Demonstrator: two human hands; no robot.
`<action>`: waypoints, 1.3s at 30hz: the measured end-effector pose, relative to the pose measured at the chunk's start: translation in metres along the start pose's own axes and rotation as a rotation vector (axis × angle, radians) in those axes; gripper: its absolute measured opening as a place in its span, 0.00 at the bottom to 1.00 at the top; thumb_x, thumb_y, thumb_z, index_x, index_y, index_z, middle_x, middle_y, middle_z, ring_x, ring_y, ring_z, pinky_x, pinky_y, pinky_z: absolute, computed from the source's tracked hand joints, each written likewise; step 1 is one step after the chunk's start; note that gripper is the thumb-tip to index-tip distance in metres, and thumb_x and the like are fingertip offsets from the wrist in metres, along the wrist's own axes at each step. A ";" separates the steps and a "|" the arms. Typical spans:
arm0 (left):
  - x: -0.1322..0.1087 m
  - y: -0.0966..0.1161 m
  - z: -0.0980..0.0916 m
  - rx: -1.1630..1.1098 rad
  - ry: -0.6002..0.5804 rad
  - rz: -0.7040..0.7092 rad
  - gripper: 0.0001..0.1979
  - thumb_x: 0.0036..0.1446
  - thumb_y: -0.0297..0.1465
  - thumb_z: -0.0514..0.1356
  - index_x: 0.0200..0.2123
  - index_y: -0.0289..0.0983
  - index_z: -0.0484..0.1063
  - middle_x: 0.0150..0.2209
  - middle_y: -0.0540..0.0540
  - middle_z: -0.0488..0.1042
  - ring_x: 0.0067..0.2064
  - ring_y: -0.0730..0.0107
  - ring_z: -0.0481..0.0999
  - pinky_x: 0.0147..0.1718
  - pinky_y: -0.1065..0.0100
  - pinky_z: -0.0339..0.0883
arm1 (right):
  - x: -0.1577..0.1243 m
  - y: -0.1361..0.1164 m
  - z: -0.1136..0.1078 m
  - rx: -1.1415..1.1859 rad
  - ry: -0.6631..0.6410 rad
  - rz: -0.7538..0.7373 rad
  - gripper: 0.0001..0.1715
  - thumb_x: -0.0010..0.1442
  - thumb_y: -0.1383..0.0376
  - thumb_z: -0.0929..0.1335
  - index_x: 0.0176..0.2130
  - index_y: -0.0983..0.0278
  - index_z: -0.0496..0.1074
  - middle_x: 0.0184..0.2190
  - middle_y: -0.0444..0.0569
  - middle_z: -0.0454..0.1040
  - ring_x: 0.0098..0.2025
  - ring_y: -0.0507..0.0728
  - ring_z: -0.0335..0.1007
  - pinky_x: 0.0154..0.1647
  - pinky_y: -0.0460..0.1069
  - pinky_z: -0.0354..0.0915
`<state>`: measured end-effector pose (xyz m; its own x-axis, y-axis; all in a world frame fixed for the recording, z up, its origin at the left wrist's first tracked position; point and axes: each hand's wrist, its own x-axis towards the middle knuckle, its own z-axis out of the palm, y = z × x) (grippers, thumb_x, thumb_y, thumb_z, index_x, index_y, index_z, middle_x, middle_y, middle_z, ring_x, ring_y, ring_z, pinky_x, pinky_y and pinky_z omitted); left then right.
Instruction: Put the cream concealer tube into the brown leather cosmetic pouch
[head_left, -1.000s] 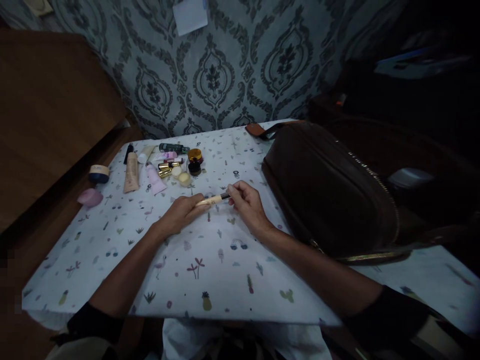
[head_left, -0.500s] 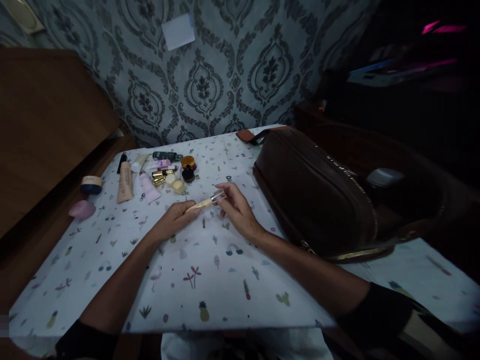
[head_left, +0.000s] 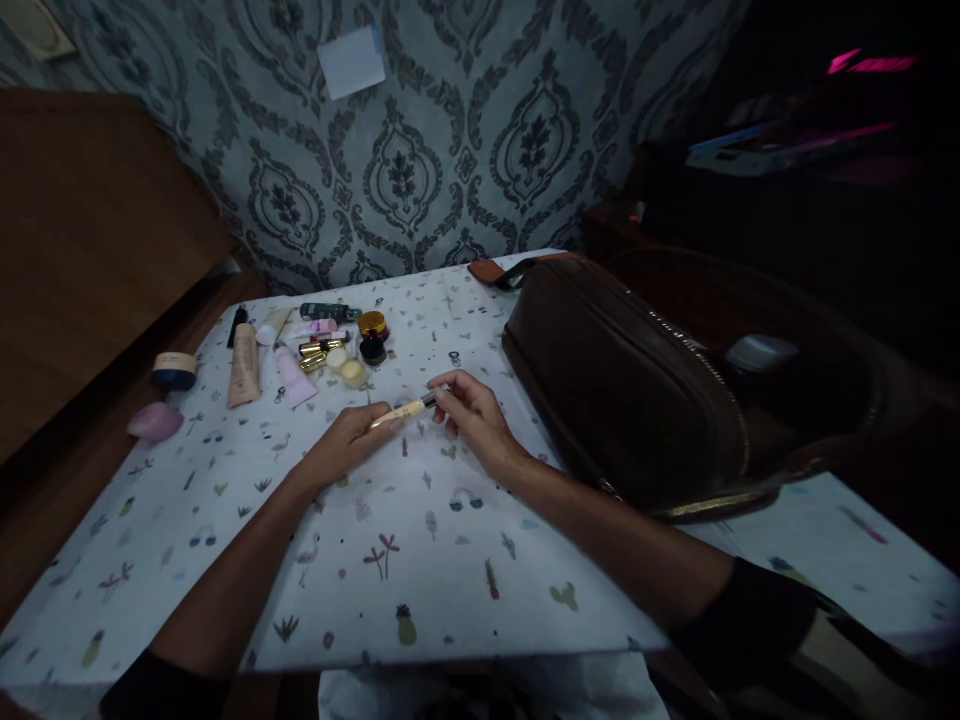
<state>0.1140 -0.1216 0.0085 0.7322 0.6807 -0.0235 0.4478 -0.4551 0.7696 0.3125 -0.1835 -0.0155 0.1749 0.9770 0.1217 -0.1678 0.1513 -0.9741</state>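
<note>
Over the middle of the table, my left hand (head_left: 355, 433) is closed round the body of a slim cream-coloured cosmetic tube (head_left: 405, 412). Its silver end points to the right. My right hand (head_left: 477, 418) pinches that end between thumb and fingers, partly hiding it. Beyond my hands lies a cluster of cosmetics: a yellow-lidded small jar (head_left: 353, 374), a black-lidded jar (head_left: 372, 350), an amber jar (head_left: 372, 324), a gold lipstick tube (head_left: 321, 347), a pink squeeze tube (head_left: 294, 378) and a beige squeeze tube (head_left: 244, 368).
A large brown bag (head_left: 611, 375) gapes open on the right, with a pale-lidded container (head_left: 759, 353) inside. At the left edge sit a navy-and-beige jar (head_left: 174, 371) and a pink sponge (head_left: 155, 422). A patterned cloth (head_left: 420, 570) covers the table, with a wooden panel (head_left: 97, 230) left.
My right fingers have closed further over the silver end, so less of it shows. My left hand keeps its hold. The whole view has shifted slightly.
</note>
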 end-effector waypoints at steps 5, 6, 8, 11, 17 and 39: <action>-0.001 0.002 0.000 -0.011 0.003 0.006 0.22 0.64 0.49 0.52 0.26 0.38 0.57 0.24 0.55 0.53 0.26 0.76 0.54 0.25 0.72 0.49 | 0.001 0.000 0.001 -0.042 0.046 0.018 0.28 0.52 0.42 0.72 0.26 0.62 0.64 0.17 0.38 0.64 0.18 0.48 0.56 0.20 0.45 0.53; -0.001 0.003 0.000 -0.023 -0.003 0.006 0.23 0.64 0.49 0.52 0.26 0.38 0.57 0.24 0.55 0.54 0.26 0.76 0.54 0.24 0.72 0.49 | 0.001 0.000 0.001 -0.054 0.050 0.026 0.31 0.51 0.40 0.72 0.24 0.61 0.61 0.16 0.38 0.63 0.17 0.47 0.55 0.19 0.45 0.53; -0.002 0.002 0.000 -0.061 -0.015 0.001 0.23 0.64 0.49 0.53 0.26 0.37 0.58 0.24 0.55 0.54 0.26 0.77 0.53 0.24 0.72 0.48 | 0.001 0.000 0.001 -0.083 0.050 0.044 0.35 0.50 0.36 0.71 0.22 0.61 0.60 0.15 0.39 0.63 0.16 0.47 0.56 0.18 0.45 0.54; -0.001 -0.003 0.000 -0.142 -0.025 -0.009 0.23 0.63 0.49 0.54 0.26 0.38 0.58 0.23 0.56 0.53 0.24 0.78 0.52 0.23 0.72 0.47 | 0.001 -0.001 0.001 -0.061 0.054 0.060 0.35 0.53 0.33 0.67 0.26 0.62 0.64 0.20 0.42 0.68 0.18 0.49 0.62 0.18 0.45 0.57; 0.000 -0.008 -0.001 -0.209 -0.017 -0.018 0.22 0.64 0.48 0.54 0.26 0.37 0.59 0.22 0.56 0.53 0.23 0.78 0.50 0.22 0.72 0.45 | -0.001 -0.003 0.002 0.025 -0.007 -0.045 0.26 0.53 0.45 0.72 0.41 0.62 0.70 0.25 0.40 0.69 0.25 0.50 0.65 0.21 0.44 0.59; -0.006 0.017 0.026 0.724 0.142 0.140 0.15 0.70 0.43 0.48 0.39 0.39 0.65 0.33 0.46 0.75 0.32 0.66 0.72 0.29 0.69 0.53 | -0.010 -0.004 0.012 -0.024 -0.056 -0.002 0.30 0.50 0.42 0.74 0.24 0.61 0.62 0.16 0.38 0.66 0.16 0.47 0.60 0.15 0.44 0.54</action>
<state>0.1305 -0.1484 0.0047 0.7559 0.6338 0.1641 0.6169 -0.7734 0.1459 0.3001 -0.1924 -0.0106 0.1210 0.9836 0.1338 -0.1438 0.1507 -0.9781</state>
